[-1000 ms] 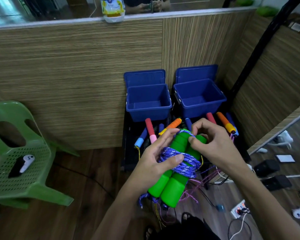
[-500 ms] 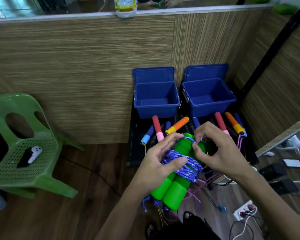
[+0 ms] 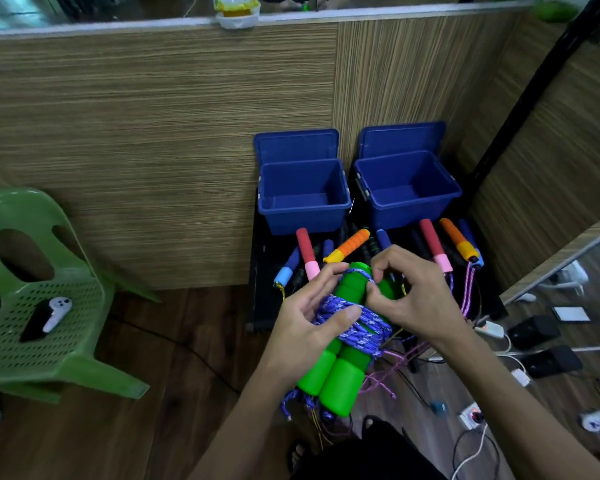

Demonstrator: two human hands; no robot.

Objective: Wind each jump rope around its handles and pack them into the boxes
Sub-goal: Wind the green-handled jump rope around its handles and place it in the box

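At centre frame, low in the head view, the pair of green handles [image 3: 329, 368] lies side by side, tilted, with the blue rope [image 3: 357, 327] wound in several turns around the middle. The left hand [image 3: 309, 327] grips this bundle: its thumb presses across the rope coils and its fingers curl around the far side of the handles. The right hand [image 3: 413, 292] is at the upper end of the handles, thumb and forefinger pinching a strand of the blue rope where it loops over the handle tops. Loose blue rope ends hang below the lower ends of the handles.

Beyond the hands, two blue boxes sit side by side against the wood-grain wall [image 3: 153, 133], lids raised behind them. The left box [image 3: 303, 216] and the right box [image 3: 407, 209] both show bare interiors. They stand on a black mat [image 3: 257, 299].

Between the boxes and the hands, further jump ropes lie unwound on the mat: a red-and-pink handle [image 3: 306, 251], an orange handle [image 3: 349, 245], a blue handle with a light-blue tip [image 3: 286, 270], a second red-and-pink handle [image 3: 434, 242] and an orange-and-yellow handle [image 3: 458, 240]. Pink cord [image 3: 468, 289] trails from the right-side group.

At the left, a green plastic chair [image 3: 32, 341] carries a white controller [image 3: 56, 311]. On the wood floor at the right lie cables, a power strip [image 3: 471, 414] and dark devices [image 3: 551, 360].
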